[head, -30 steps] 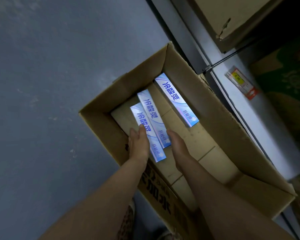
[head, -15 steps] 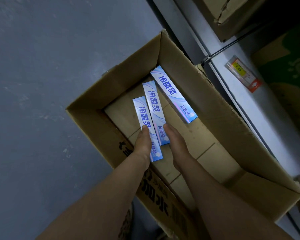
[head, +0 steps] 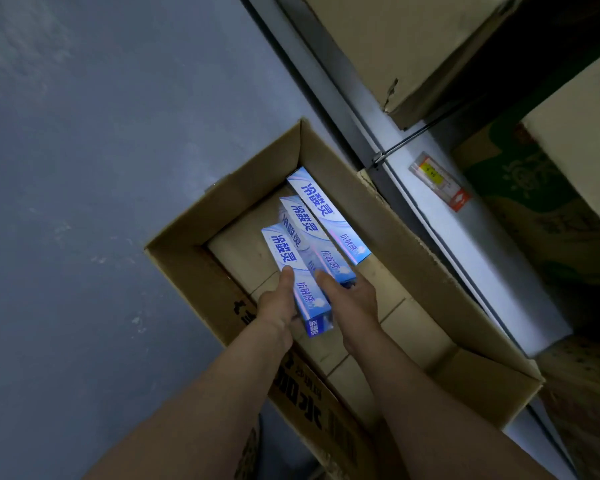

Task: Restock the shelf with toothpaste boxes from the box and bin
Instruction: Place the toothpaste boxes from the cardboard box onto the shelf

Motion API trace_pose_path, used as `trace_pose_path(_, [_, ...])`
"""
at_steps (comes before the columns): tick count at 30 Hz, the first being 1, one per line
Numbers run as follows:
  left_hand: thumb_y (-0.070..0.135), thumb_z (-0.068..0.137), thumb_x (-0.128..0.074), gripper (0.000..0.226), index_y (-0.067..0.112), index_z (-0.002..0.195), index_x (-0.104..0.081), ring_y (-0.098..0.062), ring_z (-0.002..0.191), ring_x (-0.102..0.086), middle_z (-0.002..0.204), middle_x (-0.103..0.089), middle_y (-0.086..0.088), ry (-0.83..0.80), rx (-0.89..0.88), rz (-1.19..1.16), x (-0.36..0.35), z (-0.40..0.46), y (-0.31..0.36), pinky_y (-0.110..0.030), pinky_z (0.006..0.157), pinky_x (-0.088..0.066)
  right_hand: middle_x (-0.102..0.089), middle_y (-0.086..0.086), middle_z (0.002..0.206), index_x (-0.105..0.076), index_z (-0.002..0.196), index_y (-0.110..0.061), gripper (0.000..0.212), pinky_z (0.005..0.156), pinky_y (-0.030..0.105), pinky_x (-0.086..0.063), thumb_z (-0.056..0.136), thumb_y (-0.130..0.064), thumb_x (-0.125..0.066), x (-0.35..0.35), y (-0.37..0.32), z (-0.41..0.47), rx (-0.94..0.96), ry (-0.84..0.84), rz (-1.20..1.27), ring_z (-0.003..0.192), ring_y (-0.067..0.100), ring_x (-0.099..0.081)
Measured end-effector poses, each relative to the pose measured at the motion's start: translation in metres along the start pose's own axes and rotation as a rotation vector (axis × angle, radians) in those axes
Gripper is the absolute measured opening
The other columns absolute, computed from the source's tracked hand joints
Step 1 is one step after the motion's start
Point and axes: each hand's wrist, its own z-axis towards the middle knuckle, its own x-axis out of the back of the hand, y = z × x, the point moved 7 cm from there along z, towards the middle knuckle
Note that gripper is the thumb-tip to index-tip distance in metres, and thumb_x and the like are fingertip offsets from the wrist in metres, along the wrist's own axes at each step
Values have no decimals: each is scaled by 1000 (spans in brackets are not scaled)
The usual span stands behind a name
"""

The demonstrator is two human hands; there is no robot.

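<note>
Your left hand (head: 280, 304) grips the near end of the nearest toothpaste box (head: 297, 276), thumb laid along its top face and the other fingers hidden beneath it; that box tilts up off the carton floor. Your right hand (head: 352, 297) is just beside it, thumb resting on the near end of the middle toothpaste box (head: 315, 242). Its fingers curl under and out of sight, so you cannot tell for certain how firm the hold is, though it looks like a grasp. There is a blurred, doubled edge along the middle box's left side, hard to read; it may be another box beneath.

Just beyond your right hand, the far toothpaste box (head: 326, 214) lies flat against the carton's right wall, touching the middle one.

All three sit inside the open cardboard carton (head: 388, 220) that both your forearms reach into. Its near wall carries dark printed characters, partly covered by your left arm.

To the right of your right hand runs the pale shelf edge (head: 465, 258) with a price tag (head: 439, 180) whose digits are too small to read. Brown cartons (head: 395, 46) on the shelf are cut off by the frame. The grey floor (head: 101, 168) lies to the left of your left hand.
</note>
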Motion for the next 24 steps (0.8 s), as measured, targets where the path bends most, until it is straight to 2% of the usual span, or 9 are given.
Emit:
trace_pose_path(2, [47,98,-58,37,13,103,-69,-12,57,-71,92,-75,-6,4,17,-38,1,-19,1,-22,44,-52,-78,1,97,-72,104,-16,29,74,38,-62,80,-28,-83,6,-11,-11,2,31,29,83,16,-76])
trace_pose_path(4, [47,95,-63,38,11,108,-70,-20,73,-74,96,-76,-8,4,16,-73,3,-41,4,-31,61,-59,-78,3,96,-73,103,-13,27,76,39,-62,81,-25,-83,12,-26,-31,4,49,72,83,19,-76])
trace_pose_path(7, [41,91,-70,40,8,113,-68,-25,78,-75,94,-77,-11,7,-12,-165,3,-70,10,-38,71,-60,-78,7,96,-71,107,-7,25,66,30,-60,85,-16,-80,21,-50,-65,28,58,174,84,21,-76])
trace_pose_path(11, [38,88,-72,45,9,122,-65,-30,92,-75,105,-76,-15,-128,-33,-273,-4,-138,25,-46,78,-60,-78,7,90,-71,103,-4,22,58,24,-57,86,-15,-79,37,-95,-120,73,86,211,75,17,-75])
trace_pose_path(15, [28,93,-67,39,12,128,-62,-32,103,-70,117,-72,-16,-293,-73,-409,-14,-223,45,-54,96,-52,-77,11,98,-68,103,-8,27,77,41,-62,84,-19,-82,59,-142,-177,145,127,249,88,25,-75])
trace_pose_path(17, [28,93,-66,37,13,126,-63,-30,102,-70,116,-73,-14,-329,-88,-449,-17,-265,55,-52,95,-51,-76,13,102,-64,101,-8,24,84,42,-61,86,-18,-80,71,-168,-208,197,152,274,92,26,-75])
trace_pose_path(20, [28,101,-55,24,15,119,-62,-21,89,-74,100,-77,-7,-391,-166,-431,-17,-322,73,-42,81,-57,-76,5,92,-59,94,-13,22,79,34,-62,86,-20,-79,94,-206,-255,256,214,324,84,20,-75])
trace_pose_path(22, [28,102,-52,30,12,126,-60,-23,99,-72,110,-75,-9,-431,-209,-410,-17,-359,85,-42,87,-55,-75,-4,79,-60,96,-11,25,69,26,-60,86,-23,-79,108,-228,-285,311,242,360,73,10,-73])
trace_pose_path(24, [27,101,-54,37,8,132,-57,-26,108,-68,121,-70,-13,-475,-243,-410,-20,-392,98,-45,93,-52,-76,-4,78,-63,98,-8,28,76,30,-59,85,-24,-81,120,-245,-314,348,260,413,74,10,-73])
